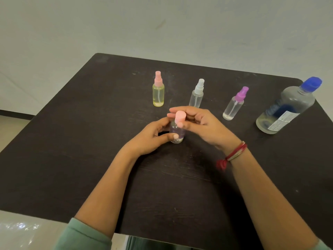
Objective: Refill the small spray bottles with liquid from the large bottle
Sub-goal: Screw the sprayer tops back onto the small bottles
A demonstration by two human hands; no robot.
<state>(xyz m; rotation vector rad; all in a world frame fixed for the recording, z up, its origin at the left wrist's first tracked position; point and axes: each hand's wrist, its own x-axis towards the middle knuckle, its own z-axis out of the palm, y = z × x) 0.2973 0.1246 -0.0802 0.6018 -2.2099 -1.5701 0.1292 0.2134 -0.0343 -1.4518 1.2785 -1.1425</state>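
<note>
1 small spray bottle (177, 131) upright at the middle of the table (90, 141) | our left hand (153, 136) grips its clear body, our right hand (200, 123) pinches its pink cap (180, 118) | we judge it light, stiff, slick plastic: hold low, twist the cap | large bottle (286, 107) stands far right, capped

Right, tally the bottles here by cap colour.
Pink: 2, yellow-filled small plastic spray bottle, held clear small bottle
White: 1, white-capped clear small spray bottle
Purple: 1, purple-capped clear small spray bottle
Blue: 1, blue-capped large clear plastic bottle
Total: 5
</note>
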